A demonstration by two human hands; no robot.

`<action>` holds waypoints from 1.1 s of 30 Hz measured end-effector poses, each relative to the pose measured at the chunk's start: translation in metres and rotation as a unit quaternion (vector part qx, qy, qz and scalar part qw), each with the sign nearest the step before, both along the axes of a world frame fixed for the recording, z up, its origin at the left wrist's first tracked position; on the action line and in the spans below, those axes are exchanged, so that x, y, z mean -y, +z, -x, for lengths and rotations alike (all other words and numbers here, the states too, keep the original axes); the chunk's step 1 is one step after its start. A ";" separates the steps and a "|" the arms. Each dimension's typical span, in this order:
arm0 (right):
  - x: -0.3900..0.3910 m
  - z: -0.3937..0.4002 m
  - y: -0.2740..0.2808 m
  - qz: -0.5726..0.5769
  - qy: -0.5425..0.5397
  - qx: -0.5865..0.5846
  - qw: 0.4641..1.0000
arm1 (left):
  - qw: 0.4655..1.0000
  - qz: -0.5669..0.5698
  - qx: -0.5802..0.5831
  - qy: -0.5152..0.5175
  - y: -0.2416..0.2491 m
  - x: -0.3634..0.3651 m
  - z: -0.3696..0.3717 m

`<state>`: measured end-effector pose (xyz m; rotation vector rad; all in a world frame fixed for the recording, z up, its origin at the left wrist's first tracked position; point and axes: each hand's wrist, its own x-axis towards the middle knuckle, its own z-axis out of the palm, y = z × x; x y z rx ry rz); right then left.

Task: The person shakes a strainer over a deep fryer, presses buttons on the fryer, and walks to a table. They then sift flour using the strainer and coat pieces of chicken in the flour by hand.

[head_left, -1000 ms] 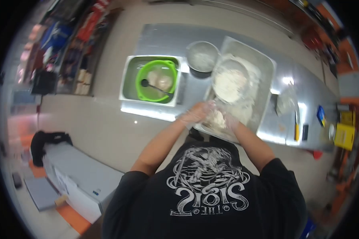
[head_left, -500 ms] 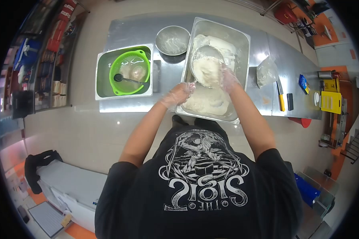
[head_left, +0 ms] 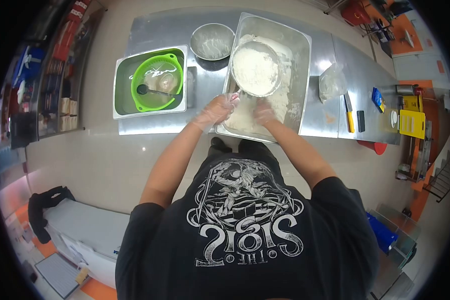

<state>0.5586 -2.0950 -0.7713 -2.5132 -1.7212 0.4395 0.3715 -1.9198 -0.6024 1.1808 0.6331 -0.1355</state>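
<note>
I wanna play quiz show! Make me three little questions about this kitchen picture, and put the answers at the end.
1. True or false: the knife has a yellow handle.
2. Pick one. The basket with handles is: A) red, B) green, C) blue.
3. Which of the person's hands is holding the sieve?

Key:
1. True.
2. B.
3. The left hand.

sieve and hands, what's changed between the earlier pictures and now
The right hand moved from the right edge of the sieve left and nearer, to the flour in front; its blur hides whether it grips any. The left hand still holds the sieve, as half a second ago. The bowl and green basket stayed put.
</note>
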 end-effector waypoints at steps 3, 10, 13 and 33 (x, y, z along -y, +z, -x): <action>0.021 0.010 -0.023 -0.075 0.147 -0.013 0.986 | 0.999 -0.034 0.021 0.004 0.001 0.000 0.001; 0.055 -0.071 -0.032 0.205 0.158 -0.038 0.965 | 0.999 -0.026 0.003 0.023 0.023 0.005 0.005; 0.034 -0.027 -0.018 0.146 0.124 -0.145 0.971 | 0.999 -0.032 -0.014 -0.001 0.022 0.000 0.004; -0.052 0.000 -0.022 -0.235 -0.039 -0.112 0.965 | 0.986 -0.164 -0.021 -0.006 0.024 0.005 0.002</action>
